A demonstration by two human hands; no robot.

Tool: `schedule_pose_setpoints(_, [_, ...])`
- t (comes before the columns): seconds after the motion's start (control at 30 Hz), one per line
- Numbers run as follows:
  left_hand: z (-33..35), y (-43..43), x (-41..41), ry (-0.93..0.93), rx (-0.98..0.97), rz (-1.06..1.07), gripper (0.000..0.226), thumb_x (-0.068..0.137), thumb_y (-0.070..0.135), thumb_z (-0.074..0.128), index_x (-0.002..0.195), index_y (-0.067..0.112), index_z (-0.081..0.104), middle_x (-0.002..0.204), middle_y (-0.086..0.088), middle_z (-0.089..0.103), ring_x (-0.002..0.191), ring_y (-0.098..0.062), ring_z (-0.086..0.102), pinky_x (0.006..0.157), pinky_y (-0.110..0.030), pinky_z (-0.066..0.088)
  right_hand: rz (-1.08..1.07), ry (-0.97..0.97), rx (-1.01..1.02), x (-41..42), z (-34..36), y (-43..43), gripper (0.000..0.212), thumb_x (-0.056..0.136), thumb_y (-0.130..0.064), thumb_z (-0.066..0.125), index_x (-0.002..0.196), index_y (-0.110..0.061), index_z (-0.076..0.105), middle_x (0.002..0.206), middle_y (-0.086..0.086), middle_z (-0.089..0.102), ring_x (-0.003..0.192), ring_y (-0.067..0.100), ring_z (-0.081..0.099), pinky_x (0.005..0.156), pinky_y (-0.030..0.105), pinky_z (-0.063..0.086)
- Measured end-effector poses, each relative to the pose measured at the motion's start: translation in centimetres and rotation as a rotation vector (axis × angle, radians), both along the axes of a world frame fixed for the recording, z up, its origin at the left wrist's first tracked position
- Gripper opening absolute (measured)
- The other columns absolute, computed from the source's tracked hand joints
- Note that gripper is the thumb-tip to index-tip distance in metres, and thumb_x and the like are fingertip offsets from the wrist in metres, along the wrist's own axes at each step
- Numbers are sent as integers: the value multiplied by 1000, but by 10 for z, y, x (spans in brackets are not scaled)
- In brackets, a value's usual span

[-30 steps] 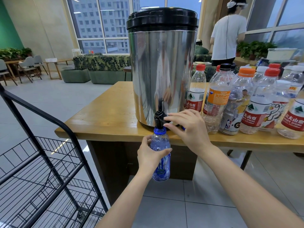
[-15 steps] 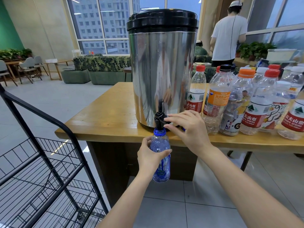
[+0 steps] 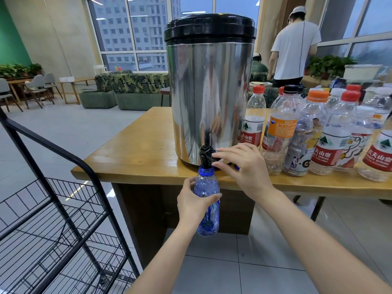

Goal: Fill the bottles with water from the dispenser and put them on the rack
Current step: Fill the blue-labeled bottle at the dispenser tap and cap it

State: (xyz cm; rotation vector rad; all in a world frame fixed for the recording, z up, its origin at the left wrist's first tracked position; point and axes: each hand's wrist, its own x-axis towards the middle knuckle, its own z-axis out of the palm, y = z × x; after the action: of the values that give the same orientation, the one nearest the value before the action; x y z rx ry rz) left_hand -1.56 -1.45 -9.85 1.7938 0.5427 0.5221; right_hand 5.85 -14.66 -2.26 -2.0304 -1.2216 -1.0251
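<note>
Change: since half a second ago both hands, the bottle (image 3: 206,185) and the tap (image 3: 206,154) have kept their places; only the person (image 3: 294,45) in a white shirt at the back has shifted a little.
Left hand (image 3: 195,205): palm inward, fingers and thumb wrapped round the blue bottle's middle, holding it upright.
Right hand (image 3: 244,166): reaches in from the right, fingers over the tap's lever, thumb under it, pinching it.
Bottle: below the table (image 3: 137,153) edge, open neck touching the tap's spout.
Dispenser (image 3: 210,98): steel drum with a black lid, at the table's front edge.
Other bottles (image 3: 318,132): capped, clustered right of the dispenser.
Rack (image 3: 53,219): black wire, on the left.
</note>
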Motion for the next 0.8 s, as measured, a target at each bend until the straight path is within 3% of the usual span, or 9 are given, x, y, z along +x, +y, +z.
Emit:
schedule_pose_setpoints(0.37, [1,0,0,-3,-1,-11,80,65,28,91,131,25,46,131,4,57,114,-9,55,102,-40,49,23,-13,-21,4,1,-3,30,90,-37,56,110,-21,72,109,-4,72,99,13,63,93,39,44])
schedule_pose_setpoints(0.5, [-1,0,0,-12,10,-7,80,64,29,91,131,25,47,130,4,59,115,-10,56,101,-39,50,2,-105,-43,4,7,1,26,91,-29,54,104,-17,74,108,-4,72,95,17,60,85,36,43])
schedule_pose_setpoints(0.67, [-2,0,0,-15,-14,-9,78,63,29,91,127,29,47,127,5,60,113,-11,58,101,-41,50,30,-87,-58,1,39,22,29,91,-28,50,97,-14,74,85,-1,73,78,19,54,68,32,38])
schedule_pose_setpoints(0.8, [-2,2,-1,-18,-50,-20,75,62,26,92,122,32,47,116,13,58,107,-6,55,101,-40,50,-11,49,-48,10,60,48,18,89,-23,63,96,-13,76,76,8,68,73,25,54,69,39,43])
